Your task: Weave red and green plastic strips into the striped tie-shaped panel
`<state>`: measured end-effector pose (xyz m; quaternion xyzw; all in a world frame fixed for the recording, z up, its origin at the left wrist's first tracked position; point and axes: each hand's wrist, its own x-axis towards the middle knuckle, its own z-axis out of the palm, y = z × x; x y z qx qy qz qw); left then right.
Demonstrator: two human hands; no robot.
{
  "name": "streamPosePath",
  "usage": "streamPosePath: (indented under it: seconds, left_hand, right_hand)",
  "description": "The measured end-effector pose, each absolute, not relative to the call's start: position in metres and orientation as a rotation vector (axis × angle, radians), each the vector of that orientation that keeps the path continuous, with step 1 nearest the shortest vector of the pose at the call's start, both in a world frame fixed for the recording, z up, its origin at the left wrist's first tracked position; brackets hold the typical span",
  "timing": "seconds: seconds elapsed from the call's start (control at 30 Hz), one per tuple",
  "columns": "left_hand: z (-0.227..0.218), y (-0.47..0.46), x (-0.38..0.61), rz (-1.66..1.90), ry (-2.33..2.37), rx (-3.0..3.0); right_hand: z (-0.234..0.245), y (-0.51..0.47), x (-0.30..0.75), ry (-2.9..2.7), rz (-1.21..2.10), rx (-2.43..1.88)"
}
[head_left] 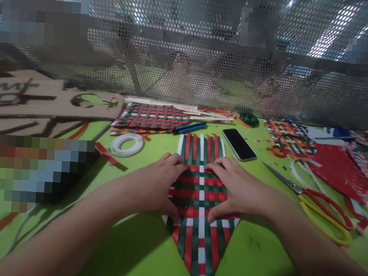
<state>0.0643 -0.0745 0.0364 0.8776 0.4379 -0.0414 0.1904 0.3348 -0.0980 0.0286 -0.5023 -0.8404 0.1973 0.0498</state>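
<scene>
On the green bench point(138, 244), the woven strip mat point(200, 206) lies centred, its point toward the near edge. Left hand point(155, 184) and right hand point(235, 190) press flat, fingers spread, on its sides. Loose upper strips could slip if pressure eases. Scissors point(312, 199) and phone point(238, 144) crowd the right; the near bench offers room.

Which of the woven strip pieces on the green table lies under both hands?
The red, green and white woven piece nearest the camera, ending in a point; the left hand and right hand press on it. The others lie untouched farther back.
</scene>
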Motion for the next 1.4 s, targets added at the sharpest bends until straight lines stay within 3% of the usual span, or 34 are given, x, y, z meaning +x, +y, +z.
streamPosePath:
  seconds: [0.27, 0.5, 1.03, 1.4]
  left_hand:
    - [0.045, -0.074, 0.063, -0.116, 1.196, 2.452]
    - [0.029, -0.061, 0.067, 0.089, 1.203, 2.580]
    - [0.022, -0.059, 0.070, 0.062, 1.218, 2.611]
    - [0.021, -0.057, 0.069, 0.039, 1.211, 2.625]
  right_hand:
    - [0.039, -0.099, 0.335, -2.606, 0.647, -1.565]
    - [0.025, -0.087, 0.337, -2.533, 0.424, -1.512]
    - [0.018, -0.082, 0.325, -2.511, 0.523, -1.568]
    - [0.022, -0.090, 0.326, -2.559, 0.368, -1.488]
